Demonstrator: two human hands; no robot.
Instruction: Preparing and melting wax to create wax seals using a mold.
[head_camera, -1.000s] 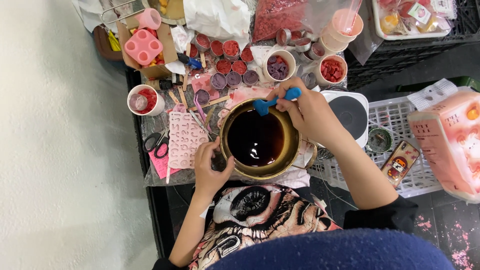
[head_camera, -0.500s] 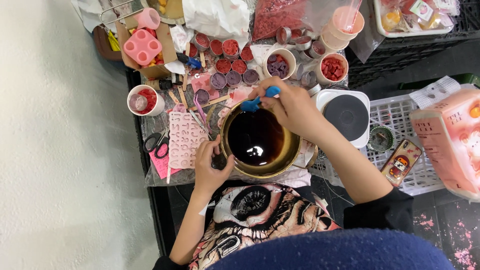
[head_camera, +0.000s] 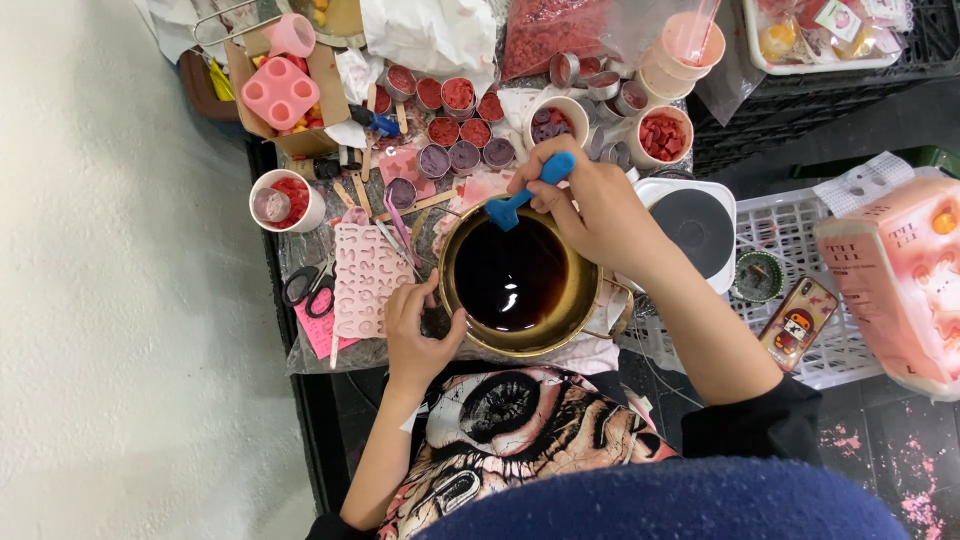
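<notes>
A brass-coloured bowl full of dark liquid stands in front of me. My right hand grips a blue spatula by its handle, and the blade dips over the bowl's far rim. My left hand rests against the bowl's left side, thumb on the rim. A pink letter mould lies just left of that hand.
Several small tins of red and purple wax and paper cups crowd the far side. Scissors lie left of the mould. A white hot plate, a phone and a pink carton sit right.
My right hand has carried the blue spatula leftward along the far rim of the bowl. The left hand has stayed at the bowl's side.
</notes>
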